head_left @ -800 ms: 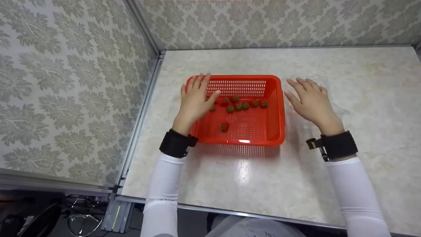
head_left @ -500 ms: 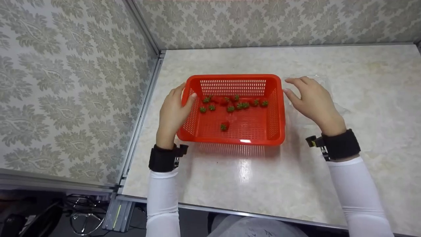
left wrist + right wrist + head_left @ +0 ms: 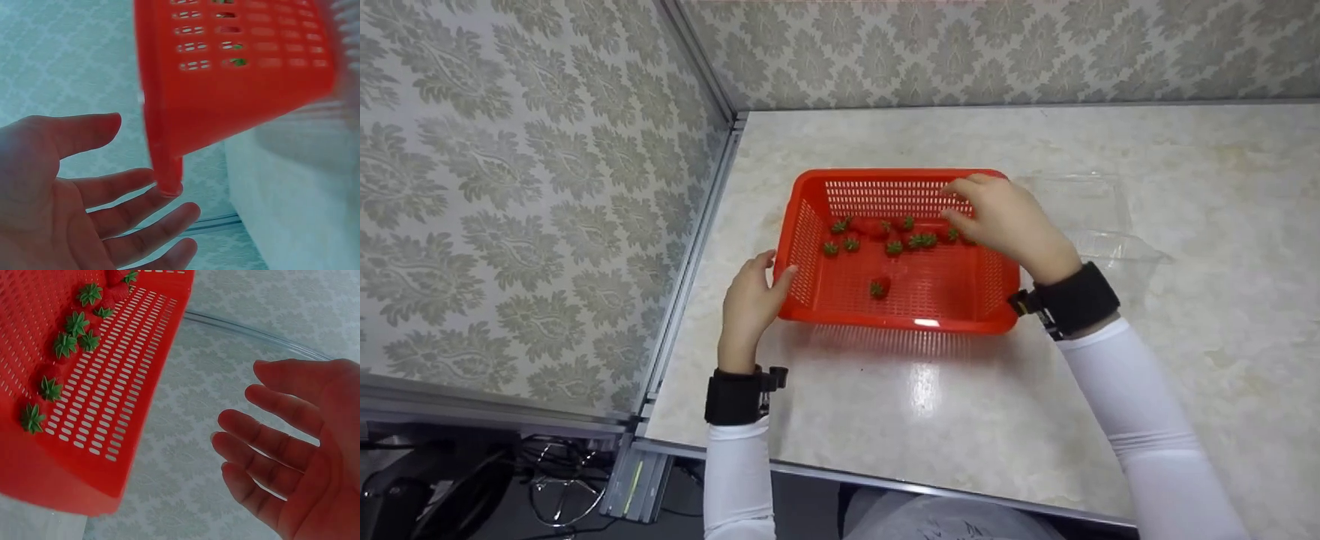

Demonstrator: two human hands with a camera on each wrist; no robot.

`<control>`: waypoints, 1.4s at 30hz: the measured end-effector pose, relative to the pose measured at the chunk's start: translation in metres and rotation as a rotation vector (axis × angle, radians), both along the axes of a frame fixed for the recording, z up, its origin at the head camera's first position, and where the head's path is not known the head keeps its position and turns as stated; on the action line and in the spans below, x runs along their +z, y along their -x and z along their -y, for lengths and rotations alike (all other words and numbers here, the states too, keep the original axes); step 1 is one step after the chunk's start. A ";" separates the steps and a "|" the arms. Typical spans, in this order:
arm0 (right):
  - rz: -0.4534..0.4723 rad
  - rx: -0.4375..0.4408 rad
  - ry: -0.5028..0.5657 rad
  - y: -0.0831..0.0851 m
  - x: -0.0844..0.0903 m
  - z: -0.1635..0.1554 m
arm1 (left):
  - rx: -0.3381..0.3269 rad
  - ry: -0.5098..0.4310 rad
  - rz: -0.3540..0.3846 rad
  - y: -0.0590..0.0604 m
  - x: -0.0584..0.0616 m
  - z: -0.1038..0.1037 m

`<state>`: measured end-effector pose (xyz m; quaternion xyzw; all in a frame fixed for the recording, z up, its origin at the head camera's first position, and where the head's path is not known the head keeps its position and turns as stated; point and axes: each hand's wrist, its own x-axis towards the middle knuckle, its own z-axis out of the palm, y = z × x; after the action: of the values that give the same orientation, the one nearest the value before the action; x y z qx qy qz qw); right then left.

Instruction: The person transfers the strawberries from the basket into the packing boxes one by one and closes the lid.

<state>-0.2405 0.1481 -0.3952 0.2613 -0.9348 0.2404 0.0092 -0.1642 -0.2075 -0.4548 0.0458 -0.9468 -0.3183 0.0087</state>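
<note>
Strawberries (image 3: pixel 894 245) are lying in a loose row toward the far side of the red basket (image 3: pixel 810 255), with one berry (image 3: pixel 877 287) sitting apart nearer to me. The basket is resting on the pale marble desk (image 3: pixel 930 405), close to the patterned wall. My left hand (image 3: pixel 748 304) is steadying the basket's near left corner, fingers (image 3: pixel 140 191) spread wide and relaxed, curling round nothing. My right hand (image 3: pixel 1003 217) is hovering over the basket's far right part, just above the row of berries, fingers (image 3: pixel 264 439) loosely open and holding nothing. Beside the basket on my right, a clear plastic container (image 3: pixel 1099 217) is sitting on the desk.
</note>
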 end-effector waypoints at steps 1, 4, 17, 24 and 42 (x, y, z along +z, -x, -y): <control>0.021 0.014 -0.014 0.005 -0.003 0.005 | 0.006 -0.011 0.009 -0.001 -0.004 0.000; 0.084 0.050 -0.058 0.018 -0.013 0.021 | 0.031 -0.041 0.025 -0.002 -0.011 0.000; 0.126 0.212 -0.249 0.053 -0.054 0.077 | 0.078 -0.041 0.000 0.001 -0.014 0.002; 0.143 0.253 -0.285 0.063 -0.077 0.085 | 0.102 -0.072 -0.021 -0.002 -0.020 0.001; 0.073 0.278 -0.408 0.068 -0.103 0.098 | 0.155 -0.191 -0.073 -0.006 -0.029 0.001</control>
<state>-0.3086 0.0503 -0.4987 0.3750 -0.9188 0.0548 -0.1106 -0.1578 -0.2082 -0.4841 0.1077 -0.9050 -0.4068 0.0631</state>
